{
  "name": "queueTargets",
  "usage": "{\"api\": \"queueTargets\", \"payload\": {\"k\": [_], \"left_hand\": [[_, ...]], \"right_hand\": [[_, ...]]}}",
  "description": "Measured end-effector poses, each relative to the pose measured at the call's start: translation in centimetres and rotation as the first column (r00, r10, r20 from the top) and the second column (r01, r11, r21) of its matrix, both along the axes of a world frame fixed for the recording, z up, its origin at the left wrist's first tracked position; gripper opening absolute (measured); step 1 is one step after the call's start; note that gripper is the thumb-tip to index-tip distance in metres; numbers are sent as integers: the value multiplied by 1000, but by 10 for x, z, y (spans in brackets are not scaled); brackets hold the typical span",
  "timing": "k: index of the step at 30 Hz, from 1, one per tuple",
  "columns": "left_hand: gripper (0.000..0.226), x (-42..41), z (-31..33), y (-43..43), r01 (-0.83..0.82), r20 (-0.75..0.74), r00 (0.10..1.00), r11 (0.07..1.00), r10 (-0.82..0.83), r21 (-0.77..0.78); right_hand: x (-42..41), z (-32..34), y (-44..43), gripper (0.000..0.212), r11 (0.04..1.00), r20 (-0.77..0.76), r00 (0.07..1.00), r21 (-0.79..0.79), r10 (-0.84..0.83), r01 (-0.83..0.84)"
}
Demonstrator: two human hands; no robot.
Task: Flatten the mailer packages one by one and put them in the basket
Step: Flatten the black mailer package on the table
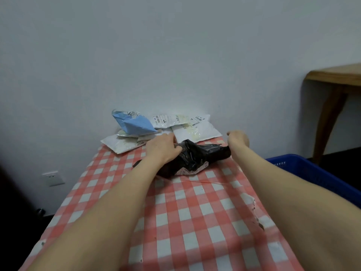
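Left hand point(164, 148) is gripping the crumpled black mailer point(195, 157) on the red-checked counter point(175, 222), while my right hand point(238, 138) is bending over its right end with fingers hidden, so I cannot tell its grasp. I am judging the job early: this mailer is not yet flat, the pile of white and blue mailers point(168, 124) is waiting behind it, and the blue basket point(312, 173) at my right is hiding its inside. A pale wall point(175, 55) is rising behind, with a wooden table point(336, 75) standing rightward.
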State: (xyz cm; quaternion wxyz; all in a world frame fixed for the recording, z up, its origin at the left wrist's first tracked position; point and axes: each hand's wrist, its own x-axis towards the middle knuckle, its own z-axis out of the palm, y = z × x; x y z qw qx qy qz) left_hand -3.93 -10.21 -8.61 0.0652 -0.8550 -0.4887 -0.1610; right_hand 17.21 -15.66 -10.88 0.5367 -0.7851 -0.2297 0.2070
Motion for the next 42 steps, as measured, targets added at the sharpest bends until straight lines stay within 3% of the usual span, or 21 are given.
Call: {"api": "queueTargets", "payload": {"k": [2, 4, 6, 8, 11, 15, 19, 21, 25, 29, 34, 42], "left_hand": [[46, -4, -1, 3, -21, -19, 1000, 997, 20, -72], [62, -4, -1, 3, -26, -65, 998, 992, 19, -119], [75, -2, -3, 2, -22, -138, 990, 991, 4, -135], [79, -2, -7, 0, -30, -245, 970, 993, 2, -112], [59, -7, -11, 1, -18, -340, 940, 1000, 12, -17], [31, -15, -11, 3, 9, -313, 949, 999, -21, -40], [30, -15, -5, 4, 6, -163, 986, 989, -30, -148], [40, -17, -6, 7, -1, -230, 972, 987, -36, -160], [52, -28, -21, 11, -21, -398, 910, 946, -116, -325], [52, -31, -30, 12, 19, -447, 878, 946, -171, -324], [39, -30, -41, 20, 37, -436, 878, 937, -196, -347], [23, -30, -51, 23, 75, -368, 905, 931, -214, -357]], "right_hand": [[-4, 9, -1, 22, 999, 167, 985, 8, 40, -42], [-20, 18, -3, 17, 972, 278, 934, 2, 226, -235], [-33, 16, 2, 40, 894, 338, 829, -116, 446, -434], [-46, 15, 6, 61, 782, 419, 661, -362, 623, -507], [-58, 5, 6, 69, 677, 505, 456, -611, 733, -412], [-62, -6, 7, 70, 661, 552, 366, -657, 749, -362], [-65, -6, 5, 83, 645, 569, 304, -678, 764, -352], [-68, -10, 4, 83, 623, 557, 279, -706, 782, -338], [-70, -26, 4, 69, 571, 513, 253, -759, 820, -313], [-68, -33, 4, 53, 542, 483, 248, -777, 840, -321], [-68, -37, 8, 23, 509, 465, 207, -786, 861, -351], [-66, -44, 10, 11, 435, 377, 218, -801, 900, -411]]}}
